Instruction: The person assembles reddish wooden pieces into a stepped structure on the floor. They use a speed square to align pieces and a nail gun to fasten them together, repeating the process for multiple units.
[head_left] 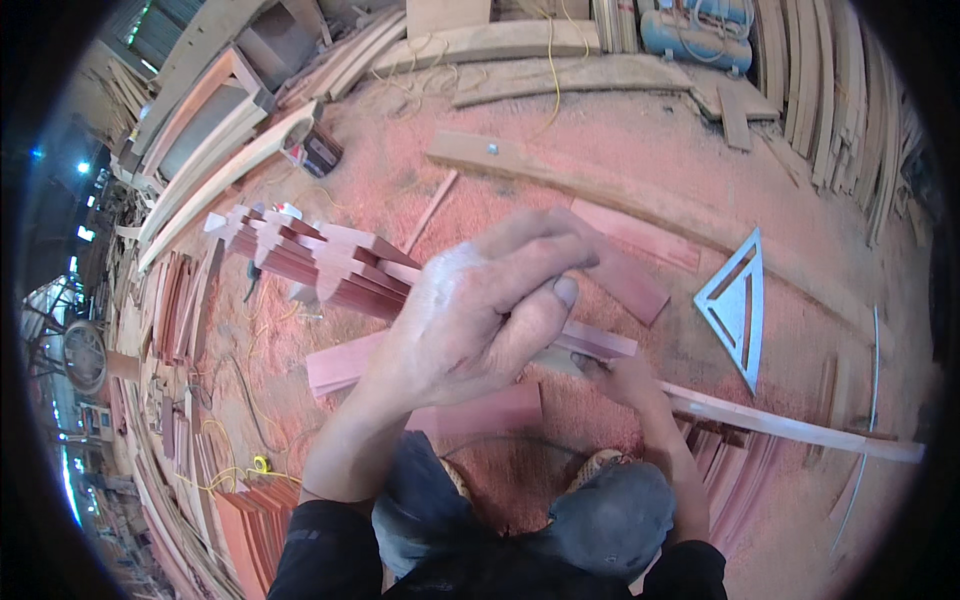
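Note:
My left hand (490, 310) is raised close to the camera, its fingers curled into a fist with the thumb pressed against them. Whatever it holds, if anything, is hidden. Lower and to the right, my right hand (628, 382) is closed over a long pale wooden strip (790, 425) that runs off to the right. Just beyond those fingers shows the end of a reddish wood piece (605, 342). Left of my raised fist stands a row of reddish timbers (345, 265) with notched, shaped ends. A flat reddish board (490, 410) lies below the fist, in front of my knees.
A metal triangular square (712, 300) lies at the right. Beyond is a long plank (560, 180), with an air compressor (697, 38) at the far wall. A bucket (312, 150) stands far left. Stacked reddish boards (262, 530) and a yellow cord (215, 480) are near left.

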The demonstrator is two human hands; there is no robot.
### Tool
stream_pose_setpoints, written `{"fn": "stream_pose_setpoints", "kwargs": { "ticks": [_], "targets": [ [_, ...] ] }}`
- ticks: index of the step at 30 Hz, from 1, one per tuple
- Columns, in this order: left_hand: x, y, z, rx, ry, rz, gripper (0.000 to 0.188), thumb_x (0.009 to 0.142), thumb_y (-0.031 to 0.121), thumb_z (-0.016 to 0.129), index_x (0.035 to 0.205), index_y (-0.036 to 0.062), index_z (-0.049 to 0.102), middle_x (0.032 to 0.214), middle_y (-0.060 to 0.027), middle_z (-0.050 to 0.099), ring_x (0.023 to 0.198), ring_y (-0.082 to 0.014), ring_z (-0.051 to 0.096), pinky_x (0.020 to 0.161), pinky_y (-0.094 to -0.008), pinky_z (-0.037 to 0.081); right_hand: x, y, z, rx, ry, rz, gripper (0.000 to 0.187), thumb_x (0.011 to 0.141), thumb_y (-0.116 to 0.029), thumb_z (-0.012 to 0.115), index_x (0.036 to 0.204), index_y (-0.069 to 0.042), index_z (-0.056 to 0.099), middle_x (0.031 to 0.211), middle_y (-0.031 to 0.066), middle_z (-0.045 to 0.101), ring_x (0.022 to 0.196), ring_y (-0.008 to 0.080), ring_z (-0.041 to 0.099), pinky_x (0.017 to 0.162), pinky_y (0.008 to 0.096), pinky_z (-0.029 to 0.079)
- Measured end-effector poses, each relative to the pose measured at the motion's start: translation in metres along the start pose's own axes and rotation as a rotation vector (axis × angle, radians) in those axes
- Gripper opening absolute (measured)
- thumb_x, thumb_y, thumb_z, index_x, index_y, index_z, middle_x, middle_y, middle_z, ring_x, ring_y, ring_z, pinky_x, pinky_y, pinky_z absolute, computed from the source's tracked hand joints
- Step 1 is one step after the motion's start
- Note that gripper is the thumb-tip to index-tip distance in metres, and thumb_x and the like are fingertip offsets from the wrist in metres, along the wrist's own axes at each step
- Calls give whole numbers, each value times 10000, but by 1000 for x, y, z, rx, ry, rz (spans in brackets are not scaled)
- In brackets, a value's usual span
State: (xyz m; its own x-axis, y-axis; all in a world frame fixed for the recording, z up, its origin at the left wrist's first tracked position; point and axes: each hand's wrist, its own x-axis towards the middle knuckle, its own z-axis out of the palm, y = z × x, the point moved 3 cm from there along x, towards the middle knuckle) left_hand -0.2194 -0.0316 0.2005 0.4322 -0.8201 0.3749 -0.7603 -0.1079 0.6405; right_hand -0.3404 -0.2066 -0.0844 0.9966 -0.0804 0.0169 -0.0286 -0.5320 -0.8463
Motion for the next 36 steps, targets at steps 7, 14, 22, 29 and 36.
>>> {"fn": "stream_pose_setpoints", "kwargs": {
  "ticks": [7,14,22,29,36],
  "targets": [
    [2,1,-7,81,-49,40,287,1082,177,589,1237,-14,736,1033,-179,755,1007,-394,721,912,-495,559,6,-1,2,-17,55,-34,300,983,-304,809,1247,-163,791,985,221,777,941,475,747,785,542,587],
    [5,-9,7,394,-291,116,292,867,314,814,1038,81,767,982,-136,689,947,-378,707,826,-496,542,4,3,3,17,37,-41,347,980,-272,814,1293,-128,774,1077,233,788,1026,455,756,871,510,602],
    [1,-16,11,433,-232,158,238,813,268,789,918,65,724,956,-118,668,908,-363,698,806,-502,523,-1,117,-111,188,-305,306,579,1000,-390,760,1392,33,706,1332,254,767,1234,370,748,1044,450,582],
    [1,-17,12,480,-210,158,248,798,293,819,851,88,690,911,-85,633,921,-329,690,780,-490,516,-76,387,-176,-676,-171,1006,709,873,-510,828,1353,6,751,1335,269,758,1280,423,717,1118,478,567],
    [0,-18,13,434,-166,189,254,784,292,829,833,88,685,902,-88,626,920,-322,685,780,-504,525,-68,369,-177,-936,-299,1074,729,780,-501,914,1371,-94,782,1436,250,721,1308,424,705,1105,487,577]
  ]
}}
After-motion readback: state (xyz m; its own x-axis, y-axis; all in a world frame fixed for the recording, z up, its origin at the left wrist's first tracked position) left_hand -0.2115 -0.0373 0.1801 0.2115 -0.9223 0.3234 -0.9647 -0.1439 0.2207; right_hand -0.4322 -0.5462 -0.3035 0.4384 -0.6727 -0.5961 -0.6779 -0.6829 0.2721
